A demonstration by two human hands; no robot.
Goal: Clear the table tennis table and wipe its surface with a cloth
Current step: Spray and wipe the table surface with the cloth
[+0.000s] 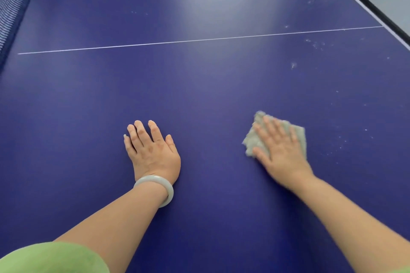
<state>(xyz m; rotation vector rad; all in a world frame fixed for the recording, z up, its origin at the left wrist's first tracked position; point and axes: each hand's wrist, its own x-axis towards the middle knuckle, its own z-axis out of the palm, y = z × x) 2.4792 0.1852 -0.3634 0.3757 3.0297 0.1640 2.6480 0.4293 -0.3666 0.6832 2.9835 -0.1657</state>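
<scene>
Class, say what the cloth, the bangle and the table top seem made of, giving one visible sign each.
Cloth: soft fluffy fabric, perhaps microfibre; its edges look fuzzy and ragged.
Bangle: pale, glossy, slightly translucent, perhaps jade or glass.
Table top: smooth blue painted board, probably; semi-matt, with a soft glare and a thin white line.

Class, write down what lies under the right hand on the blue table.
A grey cloth lies under the right hand, spread on the table; its edges show beyond the fingers. The cloth's middle and the table beneath it are covered.
</scene>
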